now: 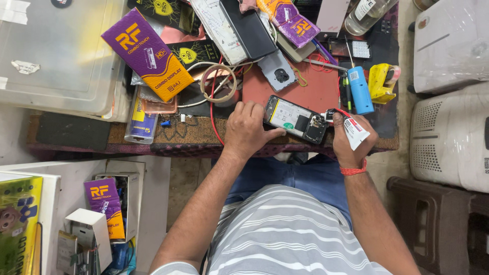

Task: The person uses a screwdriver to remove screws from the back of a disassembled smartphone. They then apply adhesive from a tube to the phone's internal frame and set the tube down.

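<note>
A long purple and orange box (147, 53) was laid slantwise at the back left of the worktable (71, 133), beside a clear plastic lid (56, 51), and a smaller purple pack (289, 21) was seen further back. A blue cylinder (360, 89) and a yellow tool (382, 81) were set near the right edge. An opened phone (295, 118), its back removed and a pale battery exposed, was held flat on a red mat (316, 91) near the table's front edge. It was steadied by the left hand (247, 130), fingers curled and thumb pressed to its edge. A small white tube (351, 130) was gripped in the closed right hand (354, 140), its nozzle pointed at the phone's corner.
</note>
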`<action>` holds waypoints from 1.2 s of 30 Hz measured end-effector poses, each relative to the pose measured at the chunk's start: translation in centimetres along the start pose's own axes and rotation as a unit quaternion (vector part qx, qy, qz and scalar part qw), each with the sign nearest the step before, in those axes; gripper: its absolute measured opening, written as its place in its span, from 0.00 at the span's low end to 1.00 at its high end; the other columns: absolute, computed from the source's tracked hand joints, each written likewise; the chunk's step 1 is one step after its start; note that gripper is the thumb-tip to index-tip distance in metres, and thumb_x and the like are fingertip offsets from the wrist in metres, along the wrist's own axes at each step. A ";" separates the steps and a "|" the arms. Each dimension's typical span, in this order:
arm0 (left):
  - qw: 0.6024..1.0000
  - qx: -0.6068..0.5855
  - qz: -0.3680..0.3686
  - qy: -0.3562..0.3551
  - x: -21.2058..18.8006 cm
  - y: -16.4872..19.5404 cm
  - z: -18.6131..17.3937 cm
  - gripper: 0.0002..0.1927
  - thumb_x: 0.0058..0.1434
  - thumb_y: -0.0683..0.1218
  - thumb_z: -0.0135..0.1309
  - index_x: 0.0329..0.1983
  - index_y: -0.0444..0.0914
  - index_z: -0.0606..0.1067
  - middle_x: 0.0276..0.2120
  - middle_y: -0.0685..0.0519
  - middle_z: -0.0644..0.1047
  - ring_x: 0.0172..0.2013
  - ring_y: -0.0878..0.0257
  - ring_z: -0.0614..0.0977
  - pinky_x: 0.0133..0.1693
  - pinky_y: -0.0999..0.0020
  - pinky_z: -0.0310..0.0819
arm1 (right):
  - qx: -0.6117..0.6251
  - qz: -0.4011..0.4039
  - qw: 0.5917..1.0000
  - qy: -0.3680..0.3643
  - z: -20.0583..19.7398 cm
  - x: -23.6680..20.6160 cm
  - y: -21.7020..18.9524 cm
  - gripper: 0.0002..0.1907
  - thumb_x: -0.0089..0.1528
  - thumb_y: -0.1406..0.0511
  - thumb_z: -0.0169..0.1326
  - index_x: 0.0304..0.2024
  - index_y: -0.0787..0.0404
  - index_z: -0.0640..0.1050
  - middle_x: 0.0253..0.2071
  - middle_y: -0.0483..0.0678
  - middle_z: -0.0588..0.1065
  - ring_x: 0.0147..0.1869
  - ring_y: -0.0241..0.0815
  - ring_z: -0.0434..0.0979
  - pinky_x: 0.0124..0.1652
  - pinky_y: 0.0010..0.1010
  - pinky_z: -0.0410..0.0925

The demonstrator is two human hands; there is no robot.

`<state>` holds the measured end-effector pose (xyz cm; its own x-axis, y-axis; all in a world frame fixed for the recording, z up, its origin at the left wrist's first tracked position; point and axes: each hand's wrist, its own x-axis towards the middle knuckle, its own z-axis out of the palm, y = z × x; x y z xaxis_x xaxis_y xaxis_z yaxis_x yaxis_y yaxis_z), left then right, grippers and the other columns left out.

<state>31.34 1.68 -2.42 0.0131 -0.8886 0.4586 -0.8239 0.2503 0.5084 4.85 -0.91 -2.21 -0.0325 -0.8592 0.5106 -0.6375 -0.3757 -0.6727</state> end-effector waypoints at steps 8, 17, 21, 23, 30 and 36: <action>1.000 -0.004 -0.004 -0.003 0.0 0.4 -0.1 0.33 0.36 0.64 0.75 0.31 0.40 0.70 0.31 0.52 0.71 0.36 0.53 0.74 0.35 0.57 0.72 | -0.034 -0.050 0.998 0.005 -0.8 0.0 0.6 0.07 0.67 0.69 0.67 0.39 0.69 0.82 0.32 0.52 0.77 0.35 0.45 0.76 0.39 0.35 0.69; 1.000 -0.011 -0.004 -0.006 -0.1 0.7 0.2 0.33 0.37 0.64 0.75 0.31 0.41 0.71 0.32 0.53 0.71 0.35 0.54 0.74 0.35 0.58 0.72 | -0.033 -0.048 0.998 0.029 -2.1 -0.7 1.5 0.07 0.65 0.69 0.69 0.40 0.68 0.83 0.32 0.52 0.77 0.35 0.46 0.76 0.38 0.35 0.69; 1.000 -0.009 -0.001 -0.005 -0.1 1.0 0.1 0.33 0.37 0.64 0.75 0.31 0.41 0.71 0.32 0.53 0.71 0.36 0.54 0.74 0.35 0.58 0.72 | -0.036 -0.074 0.996 0.029 -2.7 -1.2 1.7 0.07 0.66 0.70 0.69 0.40 0.69 0.82 0.34 0.53 0.78 0.38 0.47 0.77 0.43 0.37 0.70; 1.000 -0.009 -0.001 -0.004 -0.2 1.1 0.1 0.33 0.37 0.63 0.75 0.31 0.41 0.71 0.31 0.53 0.71 0.35 0.54 0.74 0.35 0.58 0.72 | -0.030 -0.074 0.996 0.030 -2.9 -1.5 1.6 0.07 0.66 0.71 0.69 0.40 0.68 0.82 0.35 0.54 0.78 0.39 0.48 0.77 0.43 0.37 0.70; 0.999 0.021 0.013 -0.020 -0.6 1.0 0.6 0.33 0.40 0.64 0.74 0.37 0.39 0.74 0.37 0.51 0.72 0.40 0.53 0.73 0.41 0.57 0.71 | -0.020 -0.072 0.997 0.031 -3.2 -2.7 1.1 0.06 0.64 0.72 0.68 0.41 0.68 0.83 0.36 0.54 0.78 0.41 0.49 0.78 0.46 0.37 0.71; 0.992 0.059 0.102 -0.046 -0.9 1.1 0.7 0.38 0.51 0.63 0.69 0.62 0.44 0.73 0.61 0.53 0.73 0.60 0.53 0.71 0.58 0.54 0.62 | -0.032 -0.080 0.995 0.040 -2.7 -1.2 1.7 0.06 0.64 0.72 0.69 0.40 0.67 0.83 0.34 0.53 0.78 0.38 0.47 0.77 0.44 0.36 0.70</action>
<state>30.02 2.47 -2.76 -0.2092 -0.8567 0.4715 -0.8644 0.3874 0.3206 1.71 0.36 -2.53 0.0136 -0.7581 0.6520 -0.6877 -0.4804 -0.5442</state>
